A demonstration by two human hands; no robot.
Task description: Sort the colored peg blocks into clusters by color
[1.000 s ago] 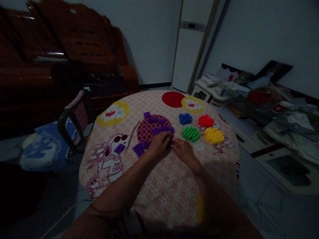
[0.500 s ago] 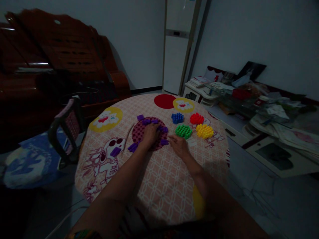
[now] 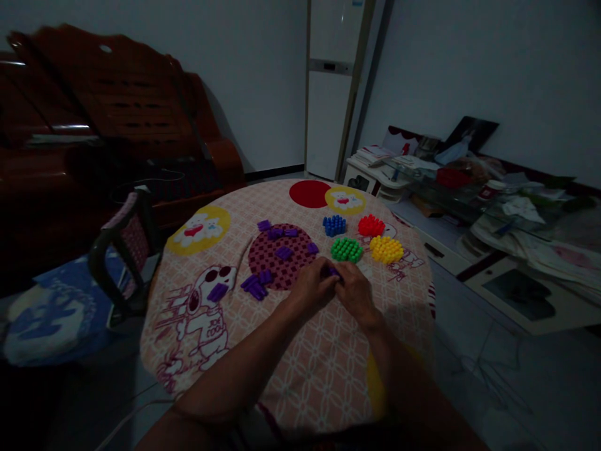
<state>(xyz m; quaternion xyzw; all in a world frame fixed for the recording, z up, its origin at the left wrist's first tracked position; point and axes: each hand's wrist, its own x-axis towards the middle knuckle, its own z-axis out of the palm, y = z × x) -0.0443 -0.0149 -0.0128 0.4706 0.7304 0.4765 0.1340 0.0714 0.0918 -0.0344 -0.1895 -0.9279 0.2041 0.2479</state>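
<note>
My left hand (image 3: 313, 283) and my right hand (image 3: 354, 288) meet over the near right edge of the dark checked circle (image 3: 267, 258) on the cloth. Both sets of fingers are closed on a small purple plastic block (image 3: 334, 272), mostly hidden by them. Loose purple blocks lie around: one in the circle's middle (image 3: 283, 253), another at its right edge (image 3: 313, 248), a group at its lower left (image 3: 255, 287). Just beyond my right hand sits a green cluster of knobbed pieces (image 3: 346, 250), with blue (image 3: 334, 225), red (image 3: 371, 226) and yellow (image 3: 386, 249) clusters near it.
The round table wears a patterned cloth (image 3: 310, 357). A chair (image 3: 126, 250) stands at its left, a wooden sofa (image 3: 141, 113) behind. On the right is a low cabinet (image 3: 511, 288) heaped with papers and other items. A tall white unit (image 3: 328, 113) stands in the corner.
My left hand reached onto the checked circle among the purple blocks, then came back right to meet my right hand. Fewer purple blocks lie at the circle's right side. The view has swung slightly right.
</note>
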